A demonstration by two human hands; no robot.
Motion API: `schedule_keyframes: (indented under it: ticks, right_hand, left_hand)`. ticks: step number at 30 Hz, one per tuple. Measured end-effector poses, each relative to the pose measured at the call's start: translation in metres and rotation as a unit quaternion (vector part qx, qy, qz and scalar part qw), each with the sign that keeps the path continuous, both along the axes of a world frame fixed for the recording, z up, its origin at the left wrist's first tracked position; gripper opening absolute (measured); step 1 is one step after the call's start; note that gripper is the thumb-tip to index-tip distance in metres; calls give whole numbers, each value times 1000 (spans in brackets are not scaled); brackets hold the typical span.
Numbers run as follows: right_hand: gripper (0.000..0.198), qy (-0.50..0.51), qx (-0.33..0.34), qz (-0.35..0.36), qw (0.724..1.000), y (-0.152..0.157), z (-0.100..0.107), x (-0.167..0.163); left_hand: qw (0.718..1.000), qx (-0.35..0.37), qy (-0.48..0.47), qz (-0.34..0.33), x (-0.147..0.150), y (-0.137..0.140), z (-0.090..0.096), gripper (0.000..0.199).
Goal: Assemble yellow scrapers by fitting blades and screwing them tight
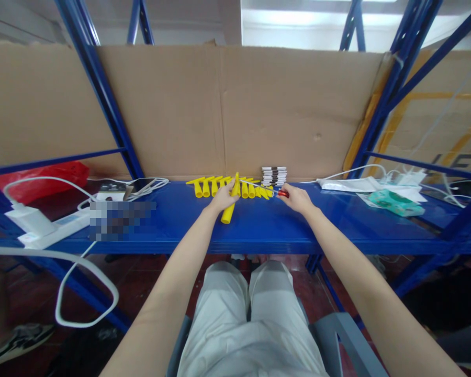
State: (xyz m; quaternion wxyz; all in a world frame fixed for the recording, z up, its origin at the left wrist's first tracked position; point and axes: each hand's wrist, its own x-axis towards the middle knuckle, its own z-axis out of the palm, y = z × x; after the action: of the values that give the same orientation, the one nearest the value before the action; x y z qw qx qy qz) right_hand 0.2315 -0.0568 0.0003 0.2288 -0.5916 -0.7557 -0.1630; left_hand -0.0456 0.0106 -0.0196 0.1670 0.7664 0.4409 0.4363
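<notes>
A yellow plastic piece with a round tube-like handle (227,214) is gripped in my left hand (224,197), its handle end pointing down toward me. My right hand (298,198) is closed around the red and black handle of a screwdriver (283,193). The screwdriver's thin metal shaft runs left, its far end by the upper part of the held piece; whether they touch is too small to tell. Behind my hands several similar yellow pieces (198,189) lie in a row. A stack of small white packs with dark bands (273,176) stands behind the screwdriver.
A cardboard sheet (172,115) walls off the back of the blue shelf (180,225). At left are a white power strip (58,230), cables and a red bag (43,180). To the right lie a green packet (396,203), white packaging (349,184) and more cables. Blue posts stand on both sides.
</notes>
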Motion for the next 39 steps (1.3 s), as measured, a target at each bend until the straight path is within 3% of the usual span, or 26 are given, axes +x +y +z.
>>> schedule_keyframes:
  ticks: [11, 19, 26, 39]
  right_hand:
    - [22, -11, -18, 25, 999, -5, 2, -4]
    - [22, -27, 10, -33, 999, -4, 4, -3]
    - [18, -31, 25, 18, 999, -5, 3, 0]
    - [19, 15, -14, 25, 999, -1, -1, 2]
  left_hand:
    - [1000, -9, 7, 18, 2, -6, 6, 74]
    - [1000, -3, 10, 4, 1, -8, 7, 69]
    - [1000, -23, 8, -1, -2, -5, 6, 70]
    - [1000, -8, 14, 7, -1, -7, 7, 68]
